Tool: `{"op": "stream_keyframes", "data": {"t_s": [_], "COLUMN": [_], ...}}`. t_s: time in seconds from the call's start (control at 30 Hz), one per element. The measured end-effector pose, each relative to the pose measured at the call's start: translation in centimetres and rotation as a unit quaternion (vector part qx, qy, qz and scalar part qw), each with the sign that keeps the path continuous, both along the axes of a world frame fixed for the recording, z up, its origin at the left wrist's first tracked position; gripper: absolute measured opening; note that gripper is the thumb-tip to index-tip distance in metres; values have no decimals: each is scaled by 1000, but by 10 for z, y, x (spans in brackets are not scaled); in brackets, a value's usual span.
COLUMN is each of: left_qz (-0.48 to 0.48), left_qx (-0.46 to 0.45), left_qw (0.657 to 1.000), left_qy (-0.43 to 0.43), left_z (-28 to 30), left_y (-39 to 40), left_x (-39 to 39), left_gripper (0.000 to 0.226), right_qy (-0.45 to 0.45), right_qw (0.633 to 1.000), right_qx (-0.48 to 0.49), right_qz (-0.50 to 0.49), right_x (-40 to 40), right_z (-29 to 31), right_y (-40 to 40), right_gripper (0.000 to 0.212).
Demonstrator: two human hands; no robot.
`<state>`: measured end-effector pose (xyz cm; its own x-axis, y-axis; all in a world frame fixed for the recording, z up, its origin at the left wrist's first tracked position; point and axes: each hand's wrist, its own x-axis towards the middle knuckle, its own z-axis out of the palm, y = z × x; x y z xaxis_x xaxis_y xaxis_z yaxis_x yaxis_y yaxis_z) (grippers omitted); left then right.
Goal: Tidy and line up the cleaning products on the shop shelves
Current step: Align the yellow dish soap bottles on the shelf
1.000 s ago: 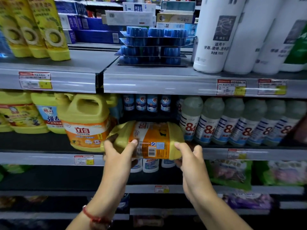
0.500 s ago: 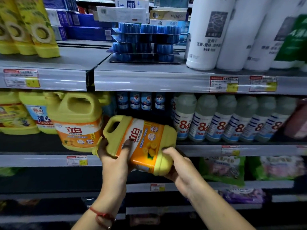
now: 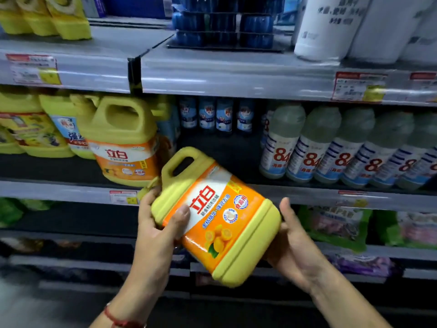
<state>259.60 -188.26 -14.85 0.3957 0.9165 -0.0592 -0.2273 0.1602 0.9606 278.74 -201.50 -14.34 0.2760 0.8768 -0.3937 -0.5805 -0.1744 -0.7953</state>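
I hold a yellow detergent jug with an orange label (image 3: 222, 223) in front of the middle shelf (image 3: 59, 191), tilted with its handle up-left and its base down-right. My left hand (image 3: 158, 223) grips the jug near its neck, thumb across the label. My right hand (image 3: 293, 247) cups the base from the right, fingers hidden behind it. A matching yellow jug (image 3: 123, 140) stands upright on the middle shelf just left of the held one.
More yellow jugs (image 3: 28, 129) fill the shelf's left. A row of white 84 bottles (image 3: 331, 150) stands at the right, small blue bottles (image 3: 212, 114) at the back. A dark gap lies between them. Upper shelf (image 3: 212, 76) carries blue packs and white bottles; green bags (image 3: 335, 226) lie below.
The jug has turned from lying sideways with its back label showing to front label facing me, and has come down and toward me. Both hands moved with it.
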Motion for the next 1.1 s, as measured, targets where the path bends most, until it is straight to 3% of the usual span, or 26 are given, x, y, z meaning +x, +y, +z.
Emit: {"op": "stream_keyframes", "data": {"t_s": [0.17, 0.37, 0.5, 0.63, 0.77, 0.97, 1.1], "left_qz": [-38, -32, 4, -9, -21, 20, 23], "left_qx": [46, 55, -6, -81, -213, -302, -353], "left_qw": [998, 997, 999, 996, 977, 953, 935], "left_qy": [15, 50, 54, 27, 1, 0, 14], "left_z": [-1, -12, -27, -39, -53, -75, -86], "left_y": [-5, -22, -31, -43, -57, -60, -59], "left_x": [-12, -15, -12, -19, -23, -22, -24], "left_gripper": [83, 105, 111, 101, 58, 77, 81], "right_qy": [-85, -69, -49, -50, -146, -335, -376], "right_qw": [980, 978, 988, 991, 979, 916, 888], "right_qx": [-44, -82, -69, -50, -55, -128, -154], "right_qz": [176, 177, 130, 112, 131, 181, 214], "right_x": [12, -7, -29, -36, -40, -55, -60], "right_z": [-8, -30, -49, -46, -35, -28, -26], "right_y": [-3, 2, 0, -4, -3, -4, -7], "right_gripper": [111, 109, 117, 111, 89, 78, 66]}}
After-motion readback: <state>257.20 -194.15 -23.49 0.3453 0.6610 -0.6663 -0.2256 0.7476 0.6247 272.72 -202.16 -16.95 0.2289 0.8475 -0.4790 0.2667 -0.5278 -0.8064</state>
